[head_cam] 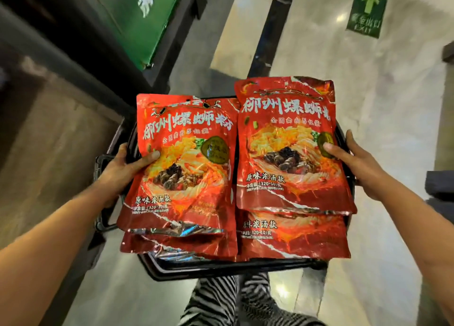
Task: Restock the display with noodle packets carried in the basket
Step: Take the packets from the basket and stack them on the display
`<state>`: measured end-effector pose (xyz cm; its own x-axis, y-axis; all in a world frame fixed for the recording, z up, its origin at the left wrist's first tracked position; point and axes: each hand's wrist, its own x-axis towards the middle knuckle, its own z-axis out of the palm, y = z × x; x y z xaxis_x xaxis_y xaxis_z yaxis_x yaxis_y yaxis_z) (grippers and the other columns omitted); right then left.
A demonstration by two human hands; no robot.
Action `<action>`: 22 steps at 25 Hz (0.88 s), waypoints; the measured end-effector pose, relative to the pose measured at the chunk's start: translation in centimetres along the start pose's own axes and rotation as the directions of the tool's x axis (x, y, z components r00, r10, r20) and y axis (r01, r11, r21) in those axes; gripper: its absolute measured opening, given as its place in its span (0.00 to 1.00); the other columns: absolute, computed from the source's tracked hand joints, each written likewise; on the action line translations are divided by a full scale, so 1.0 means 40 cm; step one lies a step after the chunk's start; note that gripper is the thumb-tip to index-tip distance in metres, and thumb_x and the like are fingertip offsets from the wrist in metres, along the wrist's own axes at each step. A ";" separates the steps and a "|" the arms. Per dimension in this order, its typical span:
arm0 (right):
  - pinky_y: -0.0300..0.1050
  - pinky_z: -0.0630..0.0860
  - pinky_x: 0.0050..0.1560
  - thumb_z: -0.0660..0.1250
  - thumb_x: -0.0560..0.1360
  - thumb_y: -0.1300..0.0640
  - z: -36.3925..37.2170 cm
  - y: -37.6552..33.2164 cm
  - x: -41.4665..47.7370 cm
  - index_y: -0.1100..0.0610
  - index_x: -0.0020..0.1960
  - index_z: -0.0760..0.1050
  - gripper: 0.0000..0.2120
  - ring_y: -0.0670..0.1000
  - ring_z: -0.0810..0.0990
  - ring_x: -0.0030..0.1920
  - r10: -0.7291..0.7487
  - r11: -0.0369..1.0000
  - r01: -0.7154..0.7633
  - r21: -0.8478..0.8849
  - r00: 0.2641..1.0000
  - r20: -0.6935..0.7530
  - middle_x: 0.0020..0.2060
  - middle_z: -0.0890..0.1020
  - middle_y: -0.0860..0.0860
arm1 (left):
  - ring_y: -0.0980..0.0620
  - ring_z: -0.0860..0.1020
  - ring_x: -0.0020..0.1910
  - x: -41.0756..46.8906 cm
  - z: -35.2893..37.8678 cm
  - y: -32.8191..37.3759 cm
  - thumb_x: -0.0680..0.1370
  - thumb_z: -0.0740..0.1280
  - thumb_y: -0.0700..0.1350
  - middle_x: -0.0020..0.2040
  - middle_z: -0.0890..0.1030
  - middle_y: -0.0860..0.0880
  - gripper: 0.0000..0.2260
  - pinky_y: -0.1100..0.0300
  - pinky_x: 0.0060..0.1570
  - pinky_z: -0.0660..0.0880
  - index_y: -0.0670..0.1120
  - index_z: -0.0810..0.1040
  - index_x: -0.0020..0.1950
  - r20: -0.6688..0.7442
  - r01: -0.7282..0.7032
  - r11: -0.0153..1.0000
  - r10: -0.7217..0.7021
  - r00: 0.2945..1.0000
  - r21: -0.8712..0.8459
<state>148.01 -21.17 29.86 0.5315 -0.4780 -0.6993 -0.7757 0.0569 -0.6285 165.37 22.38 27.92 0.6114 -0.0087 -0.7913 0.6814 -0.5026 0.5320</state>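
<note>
over the basket, left hand and right hand fingers pinch noodle packets (tops pointing away).

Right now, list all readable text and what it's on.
"柳州螺蛳粉": left packet, right packet.
"原味浓汤款": both.
"(320+10)克": both; print below too small.
"EXIT": green arrow sign, blurred; Chinese above unreadable.
Cut off, unreadable: white characters on green board.

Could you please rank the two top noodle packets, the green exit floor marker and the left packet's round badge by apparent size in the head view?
1. The left top packet and the right top packet: alike, so unranked.
2. The green exit floor marker, though it lies farther away.
3. The round badge.
</note>
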 end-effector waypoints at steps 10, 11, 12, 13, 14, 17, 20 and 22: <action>0.51 0.72 0.58 0.73 0.42 0.22 -0.056 -0.267 0.406 0.38 0.79 0.47 0.70 0.54 0.75 0.65 0.025 1.000 -0.026 -0.013 0.999 -0.032 0.72 0.70 0.47 | 0.47 0.84 0.41 0.344 0.101 0.489 0.44 0.76 0.74 0.48 0.85 0.45 0.71 0.45 0.57 0.77 0.57 0.45 0.80 0.019 -0.043 0.985 0.040 0.999 0.168; 0.50 0.73 0.55 0.72 0.41 0.21 -0.058 -0.291 0.440 0.38 0.78 0.47 0.71 0.53 0.75 0.64 0.029 1.000 -0.029 -0.004 0.999 -0.039 0.71 0.71 0.47 | 0.45 0.84 0.43 0.379 0.109 0.525 0.47 0.77 0.73 0.53 0.84 0.43 0.69 0.44 0.59 0.77 0.57 0.46 0.80 0.038 -0.056 0.982 0.050 0.998 0.179; 0.47 0.74 0.51 0.72 0.42 0.22 -0.062 -0.319 0.485 0.38 0.79 0.48 0.70 0.52 0.77 0.61 0.046 0.999 -0.046 0.007 0.998 -0.046 0.69 0.72 0.47 | 0.45 0.84 0.46 0.427 0.116 0.568 0.48 0.76 0.74 0.58 0.82 0.43 0.67 0.43 0.60 0.76 0.57 0.48 0.80 0.044 -0.058 0.979 0.050 0.998 0.193; 0.44 0.73 0.46 0.73 0.46 0.24 -0.062 -0.349 0.525 0.39 0.79 0.50 0.66 0.50 0.78 0.57 0.069 0.997 -0.068 0.026 0.996 -0.054 0.68 0.74 0.46 | 0.44 0.83 0.49 0.475 0.123 0.610 0.47 0.74 0.76 0.62 0.80 0.44 0.67 0.44 0.61 0.75 0.58 0.50 0.80 0.044 -0.066 0.973 0.057 0.997 0.222; 0.42 0.71 0.42 0.72 0.50 0.25 -0.063 -0.377 0.559 0.39 0.78 0.53 0.61 0.47 0.78 0.52 0.095 0.994 -0.091 0.060 0.993 -0.065 0.66 0.76 0.45 | 0.44 0.82 0.52 0.514 0.131 0.654 0.45 0.72 0.78 0.65 0.78 0.45 0.68 0.44 0.63 0.75 0.58 0.50 0.80 0.055 -0.060 0.966 0.048 0.997 0.252; 0.41 0.72 0.40 0.71 0.40 0.21 -0.075 -0.425 0.647 0.34 0.72 0.64 0.61 0.44 0.80 0.48 0.107 0.993 -0.104 0.052 0.993 -0.057 0.56 0.82 0.41 | 0.43 0.81 0.56 0.604 0.148 0.736 0.48 0.72 0.79 0.69 0.76 0.45 0.65 0.44 0.63 0.74 0.60 0.50 0.80 0.076 -0.040 0.958 0.019 0.997 0.284; 0.48 0.76 0.50 0.73 0.40 0.21 -0.101 -0.427 0.679 0.34 0.71 0.65 0.60 0.49 0.81 0.55 0.122 0.991 -0.119 0.068 0.992 -0.041 0.60 0.81 0.42 | 0.47 0.83 0.48 0.604 0.160 0.747 0.55 0.74 0.75 0.60 0.80 0.47 0.59 0.47 0.59 0.75 0.58 0.51 0.80 0.096 -0.008 0.949 -0.023 0.995 0.314; 0.51 0.76 0.56 0.74 0.43 0.23 -0.110 -0.432 0.680 0.35 0.73 0.63 0.61 0.50 0.80 0.58 0.104 0.993 -0.104 0.061 0.994 -0.009 0.63 0.78 0.41 | 0.44 0.83 0.51 0.590 0.162 0.733 0.53 0.74 0.76 0.62 0.81 0.45 0.60 0.43 0.61 0.75 0.58 0.54 0.79 0.059 0.019 0.946 -0.041 0.997 0.325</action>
<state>174.37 -39.00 23.20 0.4446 -0.4769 -0.7582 -0.8045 0.1594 -0.5721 197.17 1.83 22.89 0.5583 -0.0391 -0.8287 0.5255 -0.7563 0.3897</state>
